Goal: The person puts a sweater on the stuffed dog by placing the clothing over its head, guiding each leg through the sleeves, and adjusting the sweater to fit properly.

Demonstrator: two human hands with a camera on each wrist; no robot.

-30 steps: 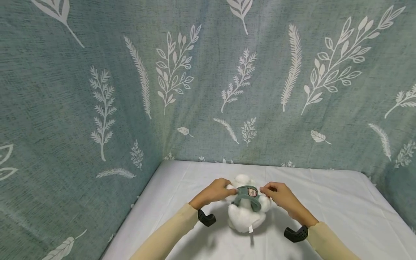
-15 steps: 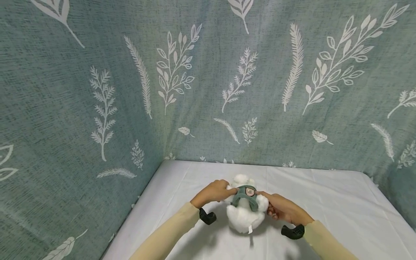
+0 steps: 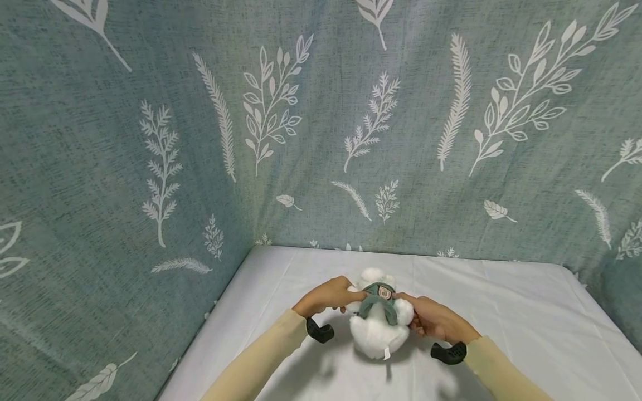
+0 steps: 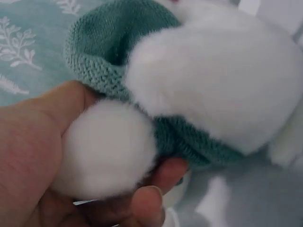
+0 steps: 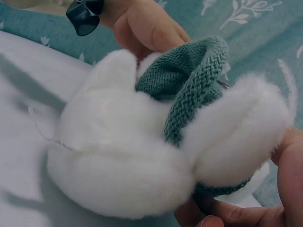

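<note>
A white plush toy point(image 3: 373, 337) lies on the white-covered table, wearing a green knitted garment point(image 3: 377, 306) with a small patch point(image 3: 385, 292). My left hand point(image 3: 326, 295) grips it from the left; in the left wrist view the thumb and fingers curl round a round furry limb point(image 4: 109, 149) beside the knit. On the opposite side my right hand point(image 3: 438, 320) holds the other limb point(image 5: 239, 137), its thumb at the knit's edge and its fingers underneath. The knit stands up in a loose loop over the body in both wrist views. A white tag point(image 3: 387, 353) hangs at the toy's near end.
White cloth point(image 3: 501, 312) covers the table around the toy. Blue-green curtains point(image 3: 321, 139) with white leaf prints rise behind it and along the left. A black device point(image 3: 320, 331) sits on the left wrist, another black device point(image 3: 448, 353) on the right.
My right hand has moved in from the toy's upper right edge and down, and now grips its right limb. The knit and patch have shifted slightly left. The left hand keeps its hold.
</note>
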